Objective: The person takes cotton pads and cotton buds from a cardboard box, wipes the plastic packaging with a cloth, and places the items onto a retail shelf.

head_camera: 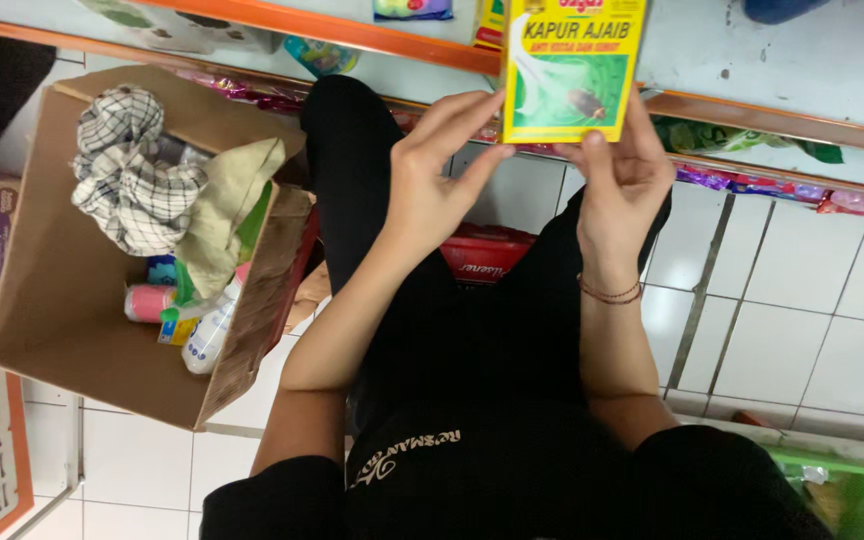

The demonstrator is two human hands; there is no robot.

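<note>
At the left, an open cardboard box (72,290) on the white tiled floor (802,290) holds a checked cloth (132,170), a beige rag (227,205) and a white spray bottle (207,335) against its right wall. Both hands are raised before the orange-edged shelf (752,115), holding a flat yellow-and-green packet (567,70) upright at the shelf's front edge, apparently to inspect or position it. The left hand (432,175) braces the packet's lower left corner with extended fingers, while the right hand (622,165) pinches its bottom edge, thumb in front, wrist bent back.
</note>
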